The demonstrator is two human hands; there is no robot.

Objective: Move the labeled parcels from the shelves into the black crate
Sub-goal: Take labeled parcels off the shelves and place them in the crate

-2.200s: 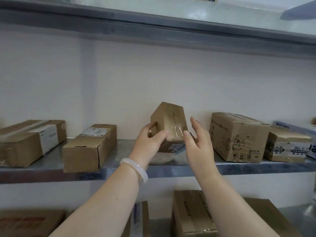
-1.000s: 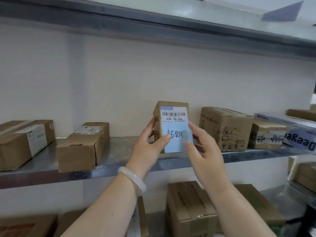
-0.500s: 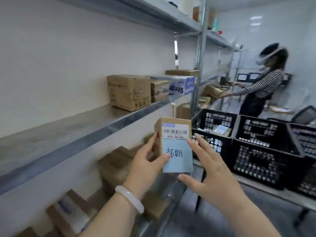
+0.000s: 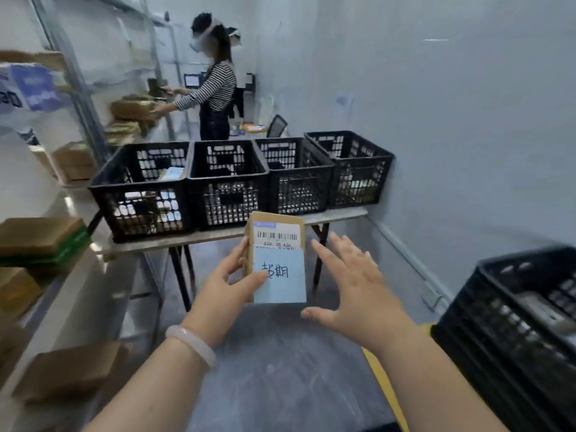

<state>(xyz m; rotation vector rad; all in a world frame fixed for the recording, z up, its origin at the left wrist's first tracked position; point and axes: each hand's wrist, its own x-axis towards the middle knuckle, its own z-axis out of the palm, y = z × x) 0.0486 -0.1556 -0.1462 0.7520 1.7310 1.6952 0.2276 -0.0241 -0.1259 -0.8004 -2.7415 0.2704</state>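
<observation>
Cardboard parcel (image 4: 275,258), small, brown, with barcode label (image 4: 276,236) and blue note (image 4: 279,277), stands upright pinched in the left hand (image 4: 232,288); the right hand (image 4: 352,291) hovers just beside it, fingers spread, empty. Carrying step, I judge: next, reach to the black lattice crates (image 4: 229,185) beyond both hands.

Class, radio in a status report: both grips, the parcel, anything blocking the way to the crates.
Status: left grip holds the labeled parcel upright; right grip open, spread beside it. Ahead, black crates on the table. Bare floor between, nothing blocking.
</observation>
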